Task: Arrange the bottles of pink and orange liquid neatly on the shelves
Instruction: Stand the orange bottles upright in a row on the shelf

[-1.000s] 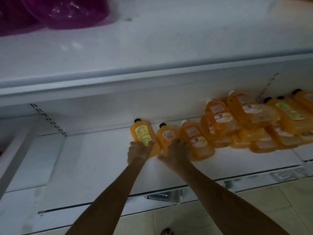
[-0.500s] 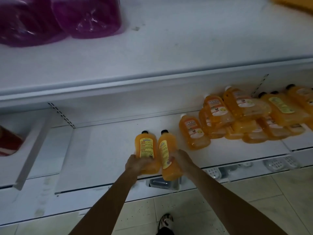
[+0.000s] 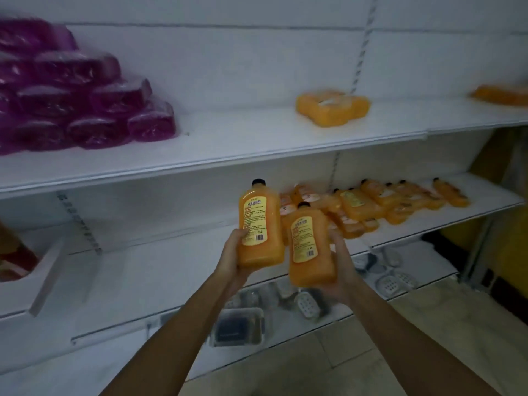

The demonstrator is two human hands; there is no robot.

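Room (head view): white shop shelving with a white back panel, under dim light; pale tiled floor [image 3: 428,324] at lower right.
Upper shelf [image 3: 228,138]: a stack of pink wrapped packs [image 3: 71,98] piled in steps at the left. An orange pack [image 3: 331,107] lies well apart to the right.
Middle shelf [image 3: 143,267]: its left part is bare white board. A pile of orange bottles [image 3: 371,207] lies on its sides towards the right.
Left hand [image 3: 231,258]: curled round the lower part of the left bottle [image 3: 258,224], which is upright in the air in front of the middle shelf, black cap up and yellow label facing the camera.
Right hand [image 3: 341,267]: wrapped round the base of the right bottle [image 3: 310,244], which is held lower and just beside the other one.
Bottom shelf [image 3: 114,332]: soap dishes [image 3: 305,304] and a clear box [image 3: 238,327].
Cut off: the pink stack at the left edge, more orange at the far right edge, and a red thing [image 3: 14,258] in a white tray [image 3: 43,281].
Hard to make out: label print, most fingers behind the bottles, and whether the two bottles touch.
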